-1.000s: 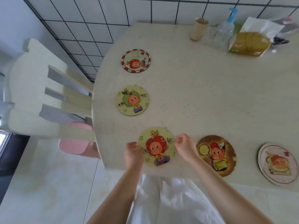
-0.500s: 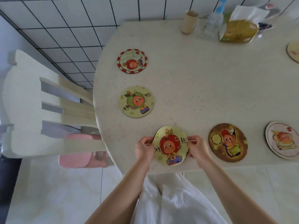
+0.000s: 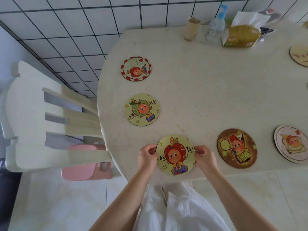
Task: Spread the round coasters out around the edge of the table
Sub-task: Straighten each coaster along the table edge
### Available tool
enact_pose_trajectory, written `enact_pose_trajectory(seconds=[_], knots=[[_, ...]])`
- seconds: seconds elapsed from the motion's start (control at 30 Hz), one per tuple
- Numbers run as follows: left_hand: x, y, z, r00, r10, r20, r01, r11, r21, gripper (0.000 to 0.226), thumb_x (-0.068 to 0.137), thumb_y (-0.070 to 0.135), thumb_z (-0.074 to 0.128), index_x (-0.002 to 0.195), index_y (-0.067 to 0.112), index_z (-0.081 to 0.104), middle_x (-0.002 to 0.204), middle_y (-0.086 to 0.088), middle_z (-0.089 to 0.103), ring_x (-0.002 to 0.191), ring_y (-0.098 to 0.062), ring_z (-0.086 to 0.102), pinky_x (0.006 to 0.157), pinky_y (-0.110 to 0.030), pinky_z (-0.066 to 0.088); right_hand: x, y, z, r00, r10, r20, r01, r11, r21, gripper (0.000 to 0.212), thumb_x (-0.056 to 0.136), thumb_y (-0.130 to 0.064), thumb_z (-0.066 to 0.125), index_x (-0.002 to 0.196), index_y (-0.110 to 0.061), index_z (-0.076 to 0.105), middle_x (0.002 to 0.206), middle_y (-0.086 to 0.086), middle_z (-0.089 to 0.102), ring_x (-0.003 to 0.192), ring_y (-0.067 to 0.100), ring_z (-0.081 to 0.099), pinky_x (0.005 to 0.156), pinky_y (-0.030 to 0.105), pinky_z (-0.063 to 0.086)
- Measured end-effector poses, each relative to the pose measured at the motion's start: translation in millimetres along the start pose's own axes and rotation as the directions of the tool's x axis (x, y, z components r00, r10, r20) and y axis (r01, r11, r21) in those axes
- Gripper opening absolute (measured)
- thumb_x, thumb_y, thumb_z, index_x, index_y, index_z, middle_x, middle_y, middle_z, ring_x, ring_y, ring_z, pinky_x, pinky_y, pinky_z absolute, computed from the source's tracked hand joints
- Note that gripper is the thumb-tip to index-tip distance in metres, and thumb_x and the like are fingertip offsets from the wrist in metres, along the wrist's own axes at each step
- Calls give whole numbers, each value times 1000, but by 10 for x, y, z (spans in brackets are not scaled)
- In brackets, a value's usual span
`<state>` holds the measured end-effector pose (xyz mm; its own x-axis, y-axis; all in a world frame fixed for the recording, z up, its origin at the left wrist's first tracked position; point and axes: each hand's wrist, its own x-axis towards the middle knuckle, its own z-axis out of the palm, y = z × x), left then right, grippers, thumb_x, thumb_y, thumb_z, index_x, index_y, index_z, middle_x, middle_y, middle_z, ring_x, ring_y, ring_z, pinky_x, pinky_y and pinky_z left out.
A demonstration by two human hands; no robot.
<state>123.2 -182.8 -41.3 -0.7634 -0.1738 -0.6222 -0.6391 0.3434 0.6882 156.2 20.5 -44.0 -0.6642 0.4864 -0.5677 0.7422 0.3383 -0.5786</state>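
Both hands pinch one round coaster at the near edge of the pale table (image 3: 208, 97); the left hand (image 3: 147, 157) grips its left rim and the right hand (image 3: 205, 156) grips its right rim, fingers curled closed on the edge; this yellow coaster with a red-haired character (image 3: 175, 155) lies flat just inside the table's near curve; farther along the left edge sits a yellow coaster with a green-hooded character (image 3: 142, 109), and beyond it a red-and-white bordered coaster (image 3: 136, 68), each well apart from the next; to the right of the held one lies a dark brown coaster (image 3: 237, 148), then a pale coaster (image 3: 291, 143) near the right border; another coaster (image 3: 300, 55) shows partly at the far right; at the far side stand a cardboard tube (image 3: 191, 28), a clear pump bottle (image 3: 216, 26) and a tissue pack (image 3: 241, 34); a cream slatted chair (image 3: 50, 117) stands left of the table.
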Motion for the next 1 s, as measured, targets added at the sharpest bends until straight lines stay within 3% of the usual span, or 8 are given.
enact_pose_trajectory(seconds=[0.13, 0.27, 0.4, 0.53, 0.67, 0.8, 0.87, 1.0], knots=[[55, 19, -77, 1000, 16, -13, -15, 1000, 22, 24, 89, 12, 59, 106, 22, 71, 97, 7, 69, 90, -12, 64, 80, -28, 54, -3, -15, 24, 998, -50, -32, 47, 995, -90, 24, 86, -5, 54, 106, -13, 65, 99, 4, 65, 87, 21, 58, 73, 30, 46], [226, 65, -217, 998, -8, -54, 7, 1000, -23, 30, 89, 5, 52, 108, 22, 68, 103, -1, 68, 92, -21, 65, 77, -30, 54, 21, -99, 28, 994, -105, -31, 101, 988, -115, 27, 86, -3, 54, 111, -11, 62, 111, 8, 62, 91, 19, 57, 76, 29, 43], [443, 210, -382, 991, -41, -128, 30, 996, -87, 35, 86, 0, 51, 111, 20, 65, 102, -1, 65, 91, -20, 63, 72, -27, 48, 122, -351, 30, 988, -155, 10, 155, 984, -93, 26, 90, -1, 50, 112, -9, 62, 112, 8, 63, 97, 19, 59, 84, 30, 49], [664, 402, -531, 976, -68, -207, 37, 989, -146, 38, 85, 0, 49, 116, 18, 61, 109, 1, 63, 97, -19, 60, 76, -28, 47, 304, -726, 89, 977, -199, 75, 205, 976, -80, 25, 93, -6, 49, 113, -11, 62, 114, 4, 63, 102, 18, 59, 88, 30, 49], [898, 589, -643, 950, -102, -297, 53, 984, -170, 36, 84, 4, 51, 116, 19, 59, 108, 2, 60, 88, -15, 57, 65, -24, 41, 567, -1187, 238, 955, -245, 167, 262, 961, -88, 27, 92, -7, 49, 115, -12, 63, 114, 1, 64, 102, 14, 58, 84, 25, 45], [1090, 693, -676, 935, -132, -329, 80, 983, -167, 39, 85, 3, 51, 120, 16, 61, 101, 4, 60, 92, -18, 55, 70, -24, 40, 825, -1585, 449, 940, -251, 232, 277, 957, -88, 28, 92, -6, 46, 113, -8, 64, 115, 6, 66, 109, 21, 60, 90, 28, 46], [1165, 742, -665, 931, -128, -342, 78, 985, -155, 36, 84, 1, 51, 116, 15, 63, 95, 4, 60, 90, -17, 55, 63, -21, 39, 942, -1742, 546, 934, -242, 262, 274, 958, -89, 28, 91, -6, 47, 114, -6, 64, 116, 9, 66, 110, 24, 60, 93, 32, 48], [1283, 808, -637, 921, -167, -352, 118, 981, -156, 32, 79, -3, 47, 88, 25, 61, 74, 15, 57, 79, -19, 54, 55, -20, 38, 1116, -1968, 711, 931, -216, 295, 257, 960, -109, 29, 85, -6, 52, 111, -8, 65, 112, 10, 68, 107, 27, 62, 93, 36, 50]])
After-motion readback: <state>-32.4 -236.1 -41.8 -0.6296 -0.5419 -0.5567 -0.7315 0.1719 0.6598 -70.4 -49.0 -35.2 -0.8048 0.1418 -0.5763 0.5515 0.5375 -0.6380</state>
